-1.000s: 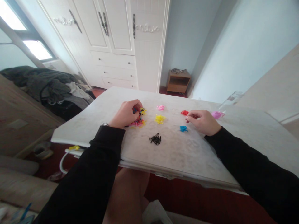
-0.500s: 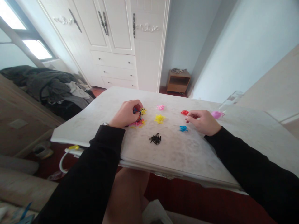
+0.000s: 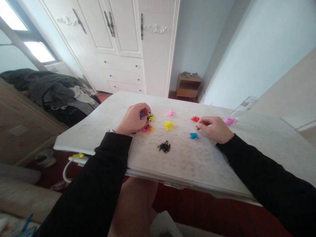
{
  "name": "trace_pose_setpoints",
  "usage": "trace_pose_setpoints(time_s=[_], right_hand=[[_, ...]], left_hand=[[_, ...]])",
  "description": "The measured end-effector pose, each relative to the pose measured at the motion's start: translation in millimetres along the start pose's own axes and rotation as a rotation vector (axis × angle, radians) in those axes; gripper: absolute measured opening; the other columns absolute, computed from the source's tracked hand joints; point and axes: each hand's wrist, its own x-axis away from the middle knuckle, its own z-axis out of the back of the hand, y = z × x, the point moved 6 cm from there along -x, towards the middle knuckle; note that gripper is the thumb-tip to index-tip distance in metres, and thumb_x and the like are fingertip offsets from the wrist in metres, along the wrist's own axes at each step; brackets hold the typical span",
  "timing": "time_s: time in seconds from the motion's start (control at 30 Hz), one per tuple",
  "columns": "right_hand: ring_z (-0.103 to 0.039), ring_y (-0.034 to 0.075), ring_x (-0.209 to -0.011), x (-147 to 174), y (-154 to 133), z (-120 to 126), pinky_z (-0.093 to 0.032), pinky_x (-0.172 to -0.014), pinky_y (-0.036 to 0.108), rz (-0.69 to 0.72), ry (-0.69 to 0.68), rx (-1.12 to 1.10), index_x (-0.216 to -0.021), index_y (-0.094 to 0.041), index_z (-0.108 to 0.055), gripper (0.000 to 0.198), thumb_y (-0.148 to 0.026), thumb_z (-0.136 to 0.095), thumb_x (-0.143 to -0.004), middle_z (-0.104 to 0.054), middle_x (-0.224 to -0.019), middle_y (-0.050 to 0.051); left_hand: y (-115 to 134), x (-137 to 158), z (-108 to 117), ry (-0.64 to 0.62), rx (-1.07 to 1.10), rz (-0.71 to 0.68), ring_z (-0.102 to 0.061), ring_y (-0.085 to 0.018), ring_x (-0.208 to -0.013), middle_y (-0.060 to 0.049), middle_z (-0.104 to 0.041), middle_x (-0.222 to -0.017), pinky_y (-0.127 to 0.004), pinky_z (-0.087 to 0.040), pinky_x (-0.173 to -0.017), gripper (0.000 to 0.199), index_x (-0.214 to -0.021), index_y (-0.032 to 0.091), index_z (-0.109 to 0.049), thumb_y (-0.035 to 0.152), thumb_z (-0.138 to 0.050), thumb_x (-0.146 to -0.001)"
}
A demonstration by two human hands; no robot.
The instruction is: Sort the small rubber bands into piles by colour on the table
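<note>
On the white table lie small piles of rubber bands sorted by colour: pink (image 3: 170, 113), yellow (image 3: 169, 125), red (image 3: 195, 118), blue (image 3: 194, 136) and black (image 3: 164, 146). My left hand (image 3: 132, 119) is curled over a mixed heap of coloured rubber bands (image 3: 148, 125), its fingers closed on some of them and partly hiding the heap. Thumb and fingers of my right hand (image 3: 214, 127) are pinched together just beside the red pile, above the blue one. Whatever they hold, if anything, is too small to make out.
A pink object in clear plastic (image 3: 230, 121) lies right of my right hand. The table's (image 3: 197, 168) front edge runs close to my legs. Beyond stand a white wardrobe (image 3: 120, 36) and a small wooden cabinet (image 3: 189, 86). Dark clothes (image 3: 49, 89) are heaped at left.
The fingers of my left hand have shifted slightly at the mixed heap, lifting a little and showing more of its bands. My right hand stays in place by the red pile.
</note>
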Motion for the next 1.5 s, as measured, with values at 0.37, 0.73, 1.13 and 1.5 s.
trace_pose_setpoints(time_s=[0.37, 0.73, 1.13, 1.5], right_hand=[[-0.066, 0.019, -0.066, 2, -3, -1, -0.047, -0.071, 0.033, 0.017, -0.006, 0.004, -0.063, -0.021, -0.069, 0.028, -0.036, -0.059, -0.083, -0.074, -0.067, 0.003], [-0.068, 0.022, -0.077, 11, -24, -10, -0.052, -0.079, 0.037, 0.219, -0.101, -0.051, -0.08, -0.021, -0.074, 0.017, -0.033, -0.064, -0.085, -0.077, -0.08, 0.005], [-0.065, 0.03, -0.123, 33, -59, -27, -0.05, -0.108, 0.053, 0.529, -0.18, -0.086, -0.127, -0.025, -0.069, 0.033, -0.034, -0.066, -0.096, -0.069, -0.136, 0.012], [-0.05, 0.034, -0.143, 41, -62, -37, -0.039, -0.119, 0.061, 0.607, -0.248, -0.046, -0.155, -0.033, -0.051, 0.061, -0.03, -0.067, -0.096, -0.054, -0.157, 0.012]], left_hand=[[2, 3, -2, 0.031, 0.126, 0.026, -0.067, -0.018, -0.078, -0.004, -0.067, -0.085, -0.03, -0.059, -0.072, 0.022, -0.087, 0.018, -0.065, 0.01, -0.056, -0.069], [22, 5, -8, 0.054, 0.161, -0.056, -0.065, -0.015, -0.08, -0.003, -0.065, -0.089, -0.029, -0.061, -0.074, 0.014, -0.085, 0.018, -0.063, 0.008, -0.057, -0.076], [66, 10, -25, 0.003, 0.2, -0.243, -0.066, -0.011, -0.081, -0.001, -0.063, -0.094, -0.023, -0.061, -0.075, 0.019, -0.093, 0.019, -0.061, 0.001, -0.06, -0.084], [88, 16, -40, -0.058, 0.192, -0.323, -0.069, -0.013, -0.086, -0.002, -0.065, -0.097, -0.024, -0.059, -0.077, 0.02, -0.097, 0.021, -0.061, 0.004, -0.062, -0.086]])
